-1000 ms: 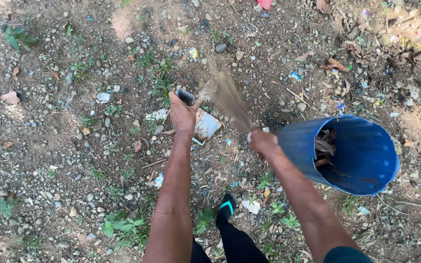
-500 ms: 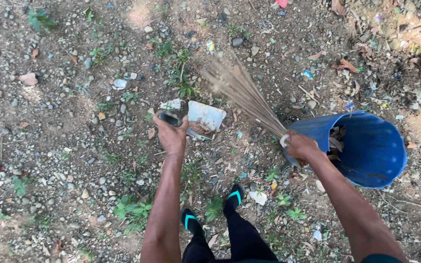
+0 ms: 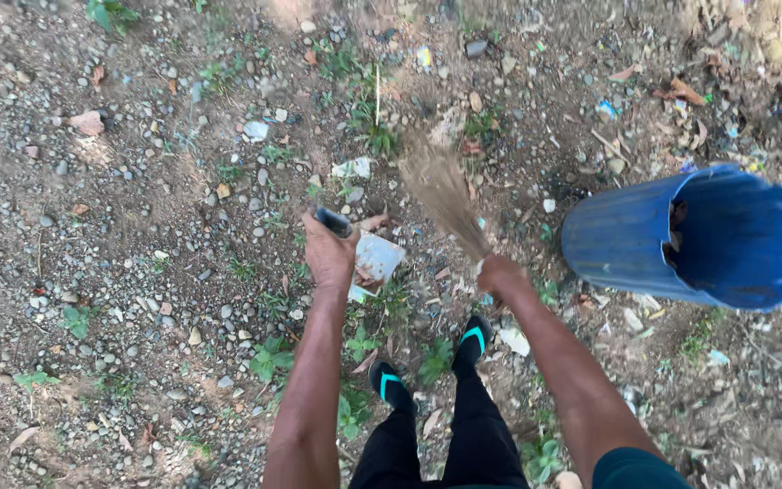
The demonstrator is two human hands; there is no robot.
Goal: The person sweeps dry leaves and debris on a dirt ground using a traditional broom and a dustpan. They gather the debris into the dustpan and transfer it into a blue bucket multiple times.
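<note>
Your right hand [image 3: 500, 274] has its fingers wrapped around the handle end of a stick broom [image 3: 445, 195], whose straw-coloured bristles fan out up and away from you and are blurred at their tips over the dirt. Your left hand [image 3: 329, 254] has its fingers closed on the dark handle [image 3: 332, 221] of a flat white dustpan [image 3: 375, 260], which lies low on the ground just right of that hand (some brown debris sits on it). The broom's bristles end just beyond the pan's far edge. To the right of your right hand, a blue plastic barrel [image 3: 626, 240] lies tipped on its side, its open mouth facing right, with dry leaves just inside the rim. Below the hands, your two feet in black sandals [image 3: 475, 337] with teal trim stand on gravelly ground [image 3: 138, 272] scattered with pebbles, weeds, dead leaves and scraps of litter.
</note>
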